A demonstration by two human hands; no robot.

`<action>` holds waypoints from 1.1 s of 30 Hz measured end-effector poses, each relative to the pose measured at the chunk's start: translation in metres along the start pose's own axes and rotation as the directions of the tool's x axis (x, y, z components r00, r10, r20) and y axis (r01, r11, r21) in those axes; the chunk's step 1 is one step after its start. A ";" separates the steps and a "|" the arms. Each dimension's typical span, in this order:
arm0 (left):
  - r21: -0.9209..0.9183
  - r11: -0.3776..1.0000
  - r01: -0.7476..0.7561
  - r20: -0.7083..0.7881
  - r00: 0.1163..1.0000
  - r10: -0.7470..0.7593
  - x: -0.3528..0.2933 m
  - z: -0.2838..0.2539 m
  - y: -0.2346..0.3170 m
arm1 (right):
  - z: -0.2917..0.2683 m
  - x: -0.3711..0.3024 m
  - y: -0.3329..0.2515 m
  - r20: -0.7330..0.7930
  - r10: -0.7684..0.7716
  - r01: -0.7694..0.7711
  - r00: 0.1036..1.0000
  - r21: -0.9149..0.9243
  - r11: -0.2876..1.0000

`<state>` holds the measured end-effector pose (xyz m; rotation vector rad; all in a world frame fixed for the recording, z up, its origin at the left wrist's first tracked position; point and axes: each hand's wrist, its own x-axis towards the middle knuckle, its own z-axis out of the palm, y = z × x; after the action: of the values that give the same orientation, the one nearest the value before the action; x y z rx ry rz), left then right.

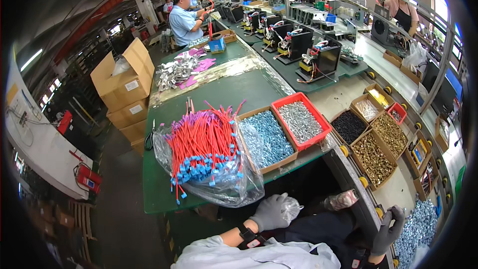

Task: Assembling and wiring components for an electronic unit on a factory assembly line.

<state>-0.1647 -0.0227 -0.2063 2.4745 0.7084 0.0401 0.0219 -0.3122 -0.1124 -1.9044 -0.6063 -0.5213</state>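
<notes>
My left hand (269,214), in a grey glove, is closed around a crumpled piece of clear plastic (290,209) above my lap. To the far right, my right hand (387,234), also gloved, is raised with its fingers bent and apart, and I see nothing in it. Beside it lies a heap of bluish metal screws (417,229). Beyond my left hand, a bundle of red wires (201,139) with blue connectors rests on a clear plastic bag (239,192) at the green table's edge.
A carton of bluish screws (271,139) and a red bin of silver hardware (301,122) stand beside the wires. Boxes of brass-coloured parts (373,157) and black parts (348,125) sit right. Black assemblies (321,65) line the conveyor. A co-worker (184,22) stands at far left.
</notes>
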 end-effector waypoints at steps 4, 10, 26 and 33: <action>0.160 0.863 -0.480 -0.251 0.826 0.506 0.005 -0.082 0.082 | -0.033 -0.004 0.010 -0.153 0.223 -0.220 0.963 0.035 0.975; 0.000 0.773 -0.634 -0.275 0.743 0.610 0.012 -0.168 0.163 | -0.063 -0.011 0.016 -0.201 0.205 -0.175 0.958 0.157 0.972; 0.190 0.507 -0.841 -0.259 0.455 0.852 0.001 -0.191 0.253 | -0.223 0.015 0.146 0.122 0.278 -0.071 0.953 -0.801 0.594; 0.625 0.385 -0.679 -0.461 0.077 0.884 0.023 -0.190 0.241 | -0.286 -0.024 0.229 0.068 0.750 -0.230 0.659 -0.930 0.286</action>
<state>-0.0626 -0.0843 0.0777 2.6855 -0.6102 1.6302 0.1215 -0.6594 -0.1789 -3.1373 0.1280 0.2472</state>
